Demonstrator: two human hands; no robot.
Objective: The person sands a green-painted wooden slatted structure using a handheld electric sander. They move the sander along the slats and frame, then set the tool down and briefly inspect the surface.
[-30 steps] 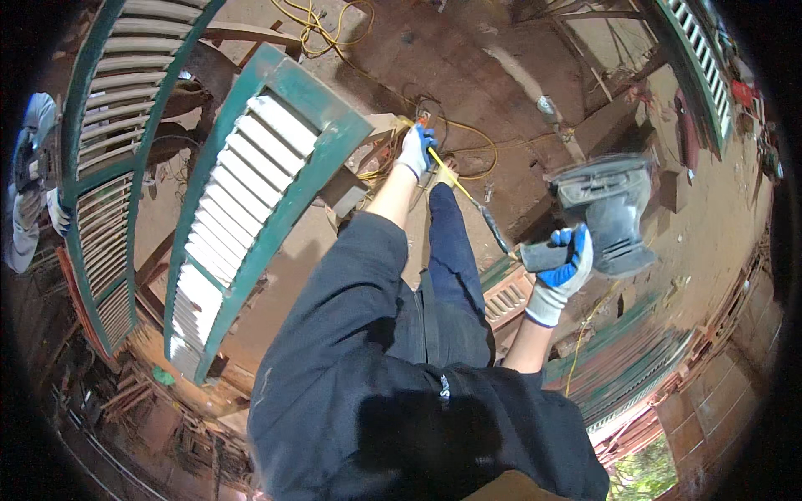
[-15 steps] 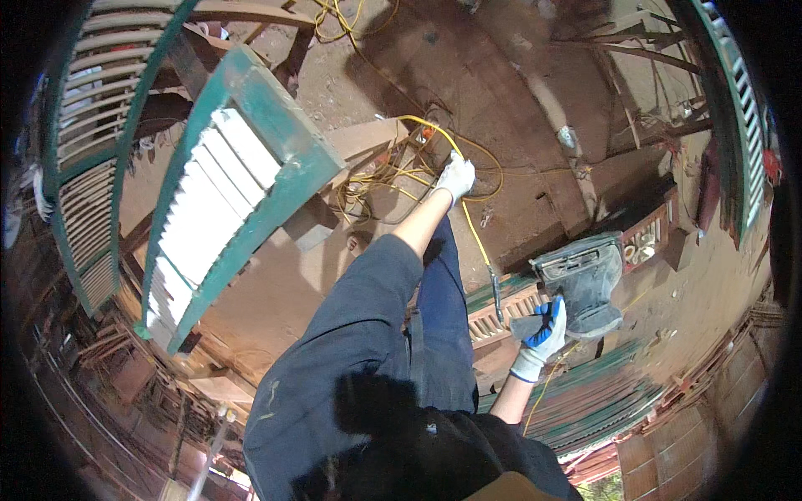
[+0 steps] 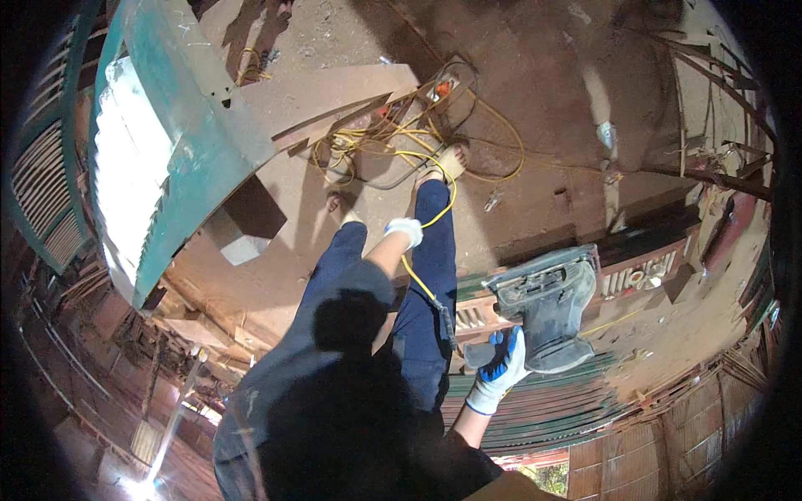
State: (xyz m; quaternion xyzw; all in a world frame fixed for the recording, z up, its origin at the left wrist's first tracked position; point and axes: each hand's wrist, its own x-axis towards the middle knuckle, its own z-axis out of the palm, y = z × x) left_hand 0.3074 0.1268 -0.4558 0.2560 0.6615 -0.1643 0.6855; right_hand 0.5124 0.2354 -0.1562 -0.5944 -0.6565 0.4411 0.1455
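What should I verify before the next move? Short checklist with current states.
1. Right hand grips the power tool's handle: ok.
2. Left hand has the yellow cord: ok, closed around it.
3. Gloves on both hands: ok.
4. Cord clear of feet: not ok, loops tangle beside them.
5. Power tool switched off: cannot tell.
6. Green shutter steady: cannot tell, support partly hidden.

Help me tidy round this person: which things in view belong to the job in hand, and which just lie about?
Part of the job:
corded power tool, probably a sander, in the right hand
yellow cord, in the left hand
possibly green-framed louvred shutter, untouched

Apparently just lying about:
louvred panel on the ground
green slatted pile, lower right
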